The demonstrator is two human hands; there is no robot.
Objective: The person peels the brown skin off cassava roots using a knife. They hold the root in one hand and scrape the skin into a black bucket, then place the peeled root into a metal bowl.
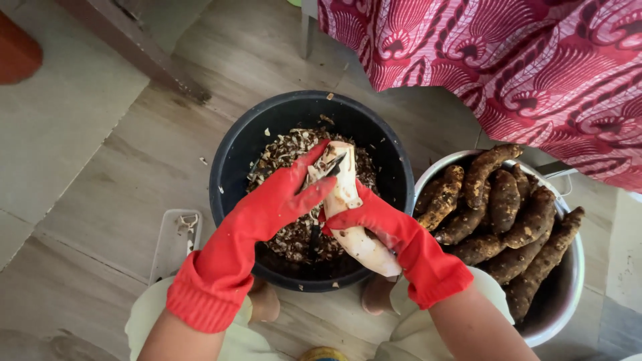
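Head view: right hand (374, 224) w/ red glove has its grip clenched round a half-peeled pale root (348, 207), held over the black bucket (231, 167) so peelings drop inside. Left hand (284, 194) closes on a dark knife (332, 167) set against the root's top; 1 metal bowl (575, 281) of unpeeled roots (501, 214) sits just right of the bucket on the floor, within reach.
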